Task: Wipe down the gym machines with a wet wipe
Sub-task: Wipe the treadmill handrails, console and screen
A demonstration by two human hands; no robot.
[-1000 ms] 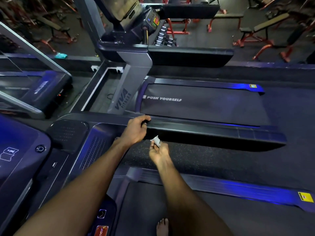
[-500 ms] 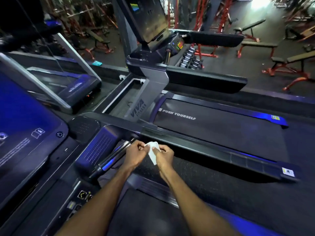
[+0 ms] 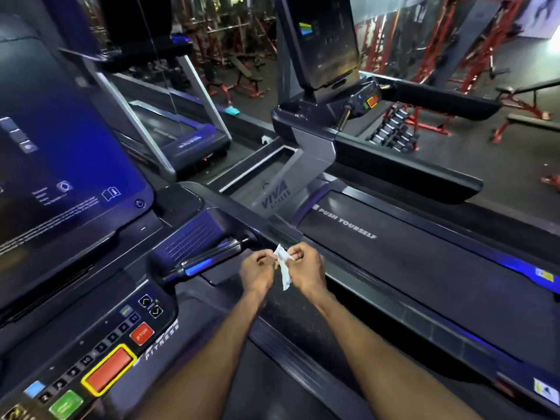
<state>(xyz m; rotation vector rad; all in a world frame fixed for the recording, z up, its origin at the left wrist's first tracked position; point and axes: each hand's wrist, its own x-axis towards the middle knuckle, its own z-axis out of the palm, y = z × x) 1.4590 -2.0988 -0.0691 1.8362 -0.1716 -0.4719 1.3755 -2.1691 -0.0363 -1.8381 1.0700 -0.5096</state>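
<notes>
I am holding both hands together over the near treadmill, and each grip is pinching the same white wipe (image 3: pixel 283 268). My left hand (image 3: pixel 257 272) is curling its fingers round the wipe's left edge, while my right hand (image 3: pixel 307 269) is pinching the upper part between thumb and fingers (image 3: pixel 295 256). The wipe is hanging crumpled between the two grips, its lower end dangling free below them and touching nothing else.

Just left of my left grip, a dark handlebar (image 3: pixel 206 260) is sticking out from the console, catching a streak of blue light. Further left and nearer to me, the control panel (image 3: pixel 100 353) is showing a red stop button (image 3: pixel 141 334), a large red button with a yellow border (image 3: pixel 108 369) and a green button (image 3: pixel 65 404). Above that panel a large dark screen (image 3: pixel 60 165) is glowing blue.

Beyond both grips and to the right, the next treadmill's belt (image 3: pixel 409 256) is lying flat, with the words PUSH YOURSELF printed on it. Its upright console (image 3: pixel 324 47) is standing well beyond my hands. Far behind, red weight benches (image 3: pixel 521 116) and a rack of dumbbells (image 3: pixel 394 131) are standing on the gym floor.
</notes>
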